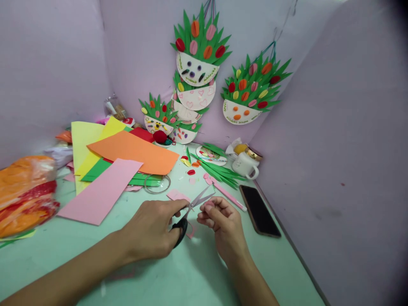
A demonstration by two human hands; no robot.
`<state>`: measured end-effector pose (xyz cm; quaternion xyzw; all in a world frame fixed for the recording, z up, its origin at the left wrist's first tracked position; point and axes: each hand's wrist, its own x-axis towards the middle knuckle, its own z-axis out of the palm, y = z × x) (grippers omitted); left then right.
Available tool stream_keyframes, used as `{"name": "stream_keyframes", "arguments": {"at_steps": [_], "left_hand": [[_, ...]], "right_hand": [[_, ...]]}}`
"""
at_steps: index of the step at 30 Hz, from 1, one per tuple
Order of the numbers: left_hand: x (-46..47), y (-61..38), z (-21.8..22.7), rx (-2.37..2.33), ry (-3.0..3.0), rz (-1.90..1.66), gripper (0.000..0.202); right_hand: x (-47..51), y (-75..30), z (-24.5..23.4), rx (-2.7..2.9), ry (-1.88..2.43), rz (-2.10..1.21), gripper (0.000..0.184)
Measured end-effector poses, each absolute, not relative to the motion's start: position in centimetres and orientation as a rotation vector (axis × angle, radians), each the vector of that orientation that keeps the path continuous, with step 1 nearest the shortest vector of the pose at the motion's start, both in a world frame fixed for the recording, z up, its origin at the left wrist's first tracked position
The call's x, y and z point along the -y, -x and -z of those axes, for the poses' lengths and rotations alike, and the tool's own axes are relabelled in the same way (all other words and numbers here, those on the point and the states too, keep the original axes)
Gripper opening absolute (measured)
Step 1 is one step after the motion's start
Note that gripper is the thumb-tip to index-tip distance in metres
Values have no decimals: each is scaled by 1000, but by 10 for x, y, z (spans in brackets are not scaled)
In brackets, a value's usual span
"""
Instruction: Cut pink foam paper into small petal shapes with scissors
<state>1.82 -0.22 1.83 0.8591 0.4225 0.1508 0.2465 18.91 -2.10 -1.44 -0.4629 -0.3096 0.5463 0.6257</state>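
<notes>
My left hand (153, 231) is closed round the black handles of a pair of scissors (191, 210), whose blades are open and point up to the right. My right hand (223, 223) pinches a small pink paper piece (209, 205) right at the blades. Both hands hover low over the pale green table (191, 272). A pink paper scrap (177, 195) lies just behind the scissors.
Coloured paper sheets (121, 161) are stacked at the left, with a roll of clear tape (157, 183) beside them. A black phone (259, 210), a pink pen (228, 194), green paper strips (219, 172) and a white cup (246, 163) lie right. Paper flower baskets (197, 63) hang on the wall.
</notes>
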Motion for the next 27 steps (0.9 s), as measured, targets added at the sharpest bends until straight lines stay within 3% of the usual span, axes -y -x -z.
{"name": "stream_keyframes", "arguments": {"at_steps": [13,27], "left_hand": [[2,-19,-18,-1123,-2352,-417,22],[8,-23,-5,-1102,-2298,-499,21]], "right_hand": [[20,-191,14,720,1037,-1221,23],[24,-174,14,403,879,-1465,24]]}}
